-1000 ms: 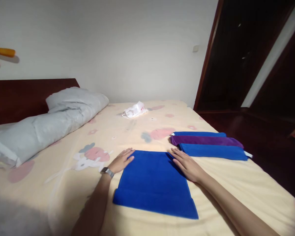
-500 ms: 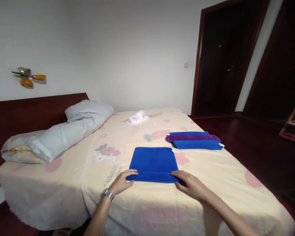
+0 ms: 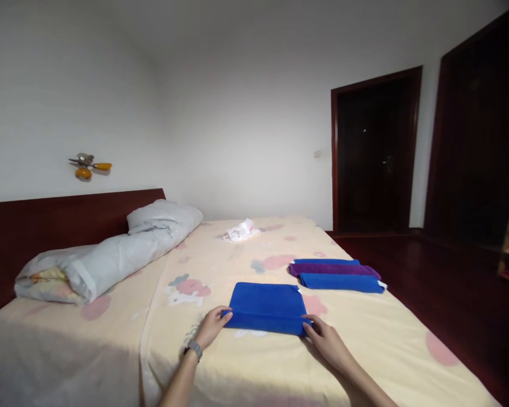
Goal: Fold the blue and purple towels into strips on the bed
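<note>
A blue towel lies partly folded on the bed in front of me, its near edge turned over in a strip. My left hand pinches the left end of that folded strip between thumb and fingers; a silver watch is on the wrist. At the strip's right end, my right hand grips the other corner the same way. Beyond my right hand lie folded towels side by side: a blue one nearest, a purple one in the middle, and another blue one behind.
The bed has a pale yellow sheet with rabbit and strawberry prints. A rolled grey quilt lies along the headboard. Toward the far side sits a crumpled white plastic bag. A dark door stands beyond on the right.
My view has tilted up, so everything sits lower in the picture. Both hands have lifted the folded near edge of the blue towel slightly, thumbs now on its front.
</note>
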Demonstrator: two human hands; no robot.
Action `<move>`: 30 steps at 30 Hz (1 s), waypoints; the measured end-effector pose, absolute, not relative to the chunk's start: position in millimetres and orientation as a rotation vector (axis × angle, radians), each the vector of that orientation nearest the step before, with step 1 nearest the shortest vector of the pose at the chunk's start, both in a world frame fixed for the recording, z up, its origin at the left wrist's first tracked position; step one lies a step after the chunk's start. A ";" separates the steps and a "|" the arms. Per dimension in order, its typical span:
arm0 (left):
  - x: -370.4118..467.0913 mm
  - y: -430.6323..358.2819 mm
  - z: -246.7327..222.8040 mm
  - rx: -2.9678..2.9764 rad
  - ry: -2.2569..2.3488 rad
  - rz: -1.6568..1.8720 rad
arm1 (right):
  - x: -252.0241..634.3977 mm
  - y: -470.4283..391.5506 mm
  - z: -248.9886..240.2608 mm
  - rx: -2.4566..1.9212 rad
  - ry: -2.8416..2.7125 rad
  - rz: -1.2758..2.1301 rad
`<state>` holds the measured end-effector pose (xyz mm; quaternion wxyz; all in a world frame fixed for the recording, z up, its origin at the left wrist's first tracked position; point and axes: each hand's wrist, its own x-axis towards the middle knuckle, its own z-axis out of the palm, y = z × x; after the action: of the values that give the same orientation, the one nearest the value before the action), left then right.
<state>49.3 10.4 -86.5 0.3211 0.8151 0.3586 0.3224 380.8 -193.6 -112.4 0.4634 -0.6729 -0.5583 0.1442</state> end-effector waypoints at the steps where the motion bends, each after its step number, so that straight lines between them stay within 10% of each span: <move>1: 51.9 12.6 -87.5 2.131 0.963 0.870 | 381.9 -190.2 -115.1 -1.657 -1.358 0.356; 30: 62.7 9.1 -103.8 1.927 1.073 1.152 | 376.9 -192.6 -108.8 -1.865 -1.333 0.116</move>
<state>62.7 9.1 -103.8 0.3207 0.7335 0.4084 0.4386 376.9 -192.6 -108.8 0.4107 -0.7409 -0.5294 0.0459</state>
